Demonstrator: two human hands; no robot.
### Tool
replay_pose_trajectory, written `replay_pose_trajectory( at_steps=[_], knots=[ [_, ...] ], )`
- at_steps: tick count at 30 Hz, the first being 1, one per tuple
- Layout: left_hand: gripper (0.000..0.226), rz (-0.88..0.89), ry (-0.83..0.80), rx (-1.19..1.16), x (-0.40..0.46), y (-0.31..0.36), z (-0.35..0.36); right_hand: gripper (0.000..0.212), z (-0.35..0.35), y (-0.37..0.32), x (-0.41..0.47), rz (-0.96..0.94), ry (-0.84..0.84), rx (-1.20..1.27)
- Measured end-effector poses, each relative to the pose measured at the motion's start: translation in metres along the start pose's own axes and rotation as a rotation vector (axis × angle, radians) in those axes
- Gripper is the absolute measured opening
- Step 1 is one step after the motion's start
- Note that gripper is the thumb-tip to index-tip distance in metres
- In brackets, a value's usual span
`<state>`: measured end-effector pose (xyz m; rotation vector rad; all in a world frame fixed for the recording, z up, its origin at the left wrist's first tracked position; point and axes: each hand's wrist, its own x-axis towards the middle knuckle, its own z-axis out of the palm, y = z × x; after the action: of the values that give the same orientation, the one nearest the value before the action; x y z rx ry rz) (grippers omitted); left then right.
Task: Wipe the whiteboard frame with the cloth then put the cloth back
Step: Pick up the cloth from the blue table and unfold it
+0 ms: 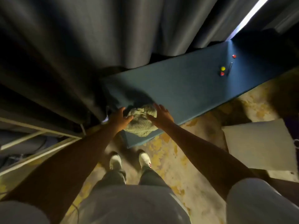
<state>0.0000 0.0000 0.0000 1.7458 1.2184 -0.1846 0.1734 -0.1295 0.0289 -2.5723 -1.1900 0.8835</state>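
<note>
The crumpled pale-green waffle-weave cloth [142, 121] is sitting at the blue bench's [186, 88] near-left corner; the left hand [120, 118] and right hand [161, 114] are flanking it, fingers spread apart, seemingly to gather it.

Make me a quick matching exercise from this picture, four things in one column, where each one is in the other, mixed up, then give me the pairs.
Things:
1. cloth
2. yellow ball
3. curtain
4. shoes

Places:
A. on the patterned floor
B. far end of the blue bench
C. hanging behind the bench
D. near end of the bench, between the left hand and right hand

Pairs: 1-D, 2-B, 3-C, 4-A
</note>
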Motion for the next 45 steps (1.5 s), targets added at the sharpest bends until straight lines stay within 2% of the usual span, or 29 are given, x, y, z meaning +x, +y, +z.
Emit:
replay_pose_trajectory(
  at_steps=[3,8,13,15,17,20,23,26,31,34,38,43,45],
  knots=[
    [0.065,-0.099,0.072,-0.069,0.005,0.008,0.014,0.086,0.008,0.008,0.012,0.071,-0.050,0.044],
    [0.067,-0.189,0.018,-0.080,0.002,0.025,0.034,0.086,0.015,0.019,0.035,0.130,-0.080,0.089],
    [0.058,-0.206,0.011,-0.124,-0.010,0.035,0.051,0.048,0.013,0.022,0.050,0.041,-0.140,0.084],
    [0.054,-0.203,0.021,-0.205,-0.022,0.037,0.047,0.050,0.002,0.021,0.051,0.017,-0.146,0.226],
    [0.052,-0.189,0.031,-0.333,-0.036,0.039,0.037,0.042,-0.014,0.020,0.047,0.015,-0.178,0.496],
    [0.050,-0.152,0.132,-0.481,-0.065,0.049,0.016,0.028,-0.042,0.012,0.037,-0.116,-0.180,0.699],
    [0.042,-0.097,0.282,-0.470,-0.091,0.062,-0.001,0.045,-0.066,-0.010,0.022,-0.286,-0.171,0.736],
    [0.030,-0.046,0.437,-0.573,-0.116,0.070,-0.015,0.054,-0.082,-0.041,0.010,-0.405,-0.179,0.753],
    [0.025,0.021,0.567,-0.844,-0.160,0.077,-0.040,0.035,-0.091,-0.101,-0.018,-0.504,-0.272,0.792],
    [0.037,0.048,0.641,-0.938,-0.185,0.074,-0.057,0.029,-0.095,-0.132,-0.040,-0.583,-0.338,0.787],
    [0.065,0.168,0.718,-0.895,-0.221,0.058,-0.083,0.029,-0.103,-0.183,-0.073,-0.701,-0.376,0.775],
    [0.072,0.239,0.766,-0.861,-0.285,0.011,-0.114,0.031,-0.108,-0.249,-0.128,-0.883,-0.411,0.677],
    [0.060,0.271,0.819,-0.814,-0.313,-0.015,-0.127,0.036,-0.098,-0.274,-0.154,-0.947,-0.403,0.635]
  ],
)
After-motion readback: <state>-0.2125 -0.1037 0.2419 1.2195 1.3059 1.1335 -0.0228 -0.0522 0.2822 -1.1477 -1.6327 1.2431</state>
